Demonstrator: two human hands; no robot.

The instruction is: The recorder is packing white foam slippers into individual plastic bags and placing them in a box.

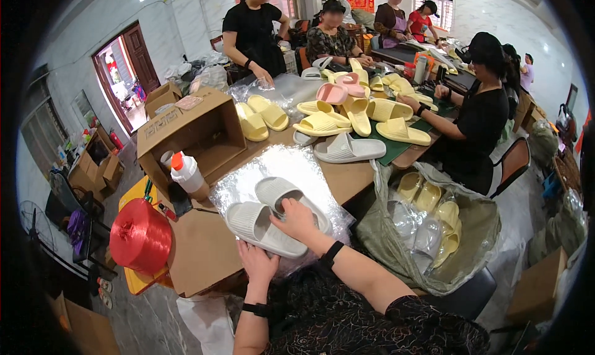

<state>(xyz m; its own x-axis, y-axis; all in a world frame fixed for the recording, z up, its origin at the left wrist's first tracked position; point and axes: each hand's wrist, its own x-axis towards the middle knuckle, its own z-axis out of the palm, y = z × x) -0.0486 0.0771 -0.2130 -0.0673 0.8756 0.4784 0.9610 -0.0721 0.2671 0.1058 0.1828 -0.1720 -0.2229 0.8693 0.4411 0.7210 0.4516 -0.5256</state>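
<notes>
A pair of light grey slippers lies side by side on a sheet of clear plastic (279,160) at the table's near edge. My right hand (296,222) reaches between the two, its thumb and fingers closed on the inner edge of the nearer slipper (251,222). The farther slipper (277,192) rests against it, partly covered by that hand. At the nearer slipper's outer side, my left hand (258,262) grips its edge, with the fingertips partly hidden beneath.
An open cardboard box (186,122) and a white bottle with an orange cap (188,172) stand left, near a red twine roll (141,236). Yellow slippers (356,114) pile up ahead. A sack (427,274) of bagged slippers sits right. Co-workers (486,104) surround the table.
</notes>
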